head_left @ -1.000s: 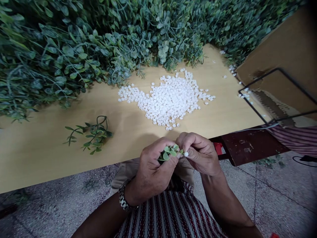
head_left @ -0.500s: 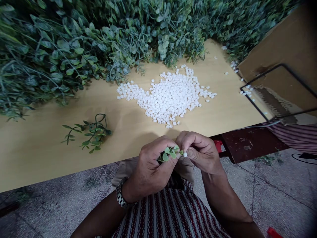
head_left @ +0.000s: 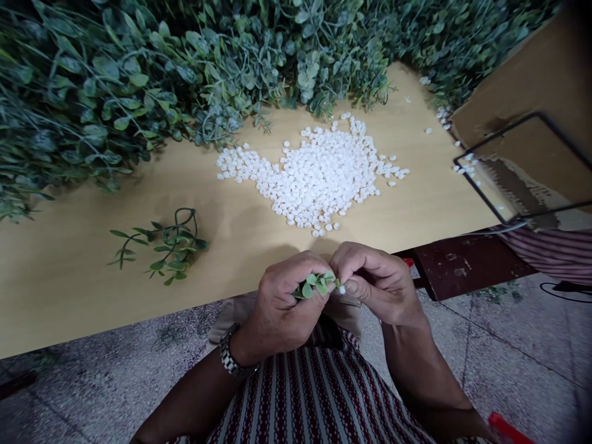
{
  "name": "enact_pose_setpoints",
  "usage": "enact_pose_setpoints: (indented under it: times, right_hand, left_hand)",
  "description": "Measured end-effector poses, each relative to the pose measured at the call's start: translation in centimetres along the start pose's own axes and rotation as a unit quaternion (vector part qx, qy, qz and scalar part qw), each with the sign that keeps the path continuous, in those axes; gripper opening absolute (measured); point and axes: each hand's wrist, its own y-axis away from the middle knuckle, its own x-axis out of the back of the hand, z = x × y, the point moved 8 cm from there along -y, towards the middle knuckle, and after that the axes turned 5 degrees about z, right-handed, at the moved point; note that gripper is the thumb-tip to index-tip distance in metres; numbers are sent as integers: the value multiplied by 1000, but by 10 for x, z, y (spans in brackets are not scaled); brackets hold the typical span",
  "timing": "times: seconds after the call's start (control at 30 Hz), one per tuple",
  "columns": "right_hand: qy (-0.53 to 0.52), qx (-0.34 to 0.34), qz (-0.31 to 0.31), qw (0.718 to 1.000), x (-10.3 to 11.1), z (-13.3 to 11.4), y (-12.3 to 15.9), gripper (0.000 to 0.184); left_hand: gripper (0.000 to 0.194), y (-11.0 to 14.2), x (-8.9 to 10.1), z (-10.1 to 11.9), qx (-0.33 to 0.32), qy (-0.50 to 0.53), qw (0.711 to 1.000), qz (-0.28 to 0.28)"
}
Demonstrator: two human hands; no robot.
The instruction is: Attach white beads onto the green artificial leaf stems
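Note:
My left hand (head_left: 282, 302), with a metal watch on the wrist, is closed round a small green leafy sprig (head_left: 314, 285) just off the table's near edge. My right hand (head_left: 377, 282) pinches a small white piece (head_left: 342, 289) against the tip of that sprig. Both hands touch each other above my lap. A heap of several white pieces (head_left: 319, 176) lies on the wooden table (head_left: 69, 277) straight ahead of my hands. A loose sprig (head_left: 161, 246) lies on the table to the left.
A thick bank of artificial green foliage (head_left: 139, 80) covers the back and left of the table. A cardboard box (head_left: 531, 92) with a black wire frame (head_left: 522, 166) stands at the right. A dark red bench (head_left: 462, 262) and speckled floor lie below.
My hands stay together on the sprig and white piece, with the fingers shifting slightly. The camera view has tilted a little, so the table appears lower and closer.

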Motion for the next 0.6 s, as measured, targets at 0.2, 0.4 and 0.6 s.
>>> enact_pose_setpoints:
  times: [0.2, 0.4, 0.6]
  right_hand:
    - [20, 6, 22, 1000, 1, 2, 2, 6]
    - [23, 9, 32, 999, 2, 2, 5, 6]
    - [25, 27, 33, 999, 0, -1, 3, 8]
  left_hand:
    - [11, 0, 0, 0, -2, -9, 1000, -7]
    - [12, 0, 0, -1, -9, -21, 1000, -10]
    - [9, 0, 0, 1, -41, -9, 999, 0]
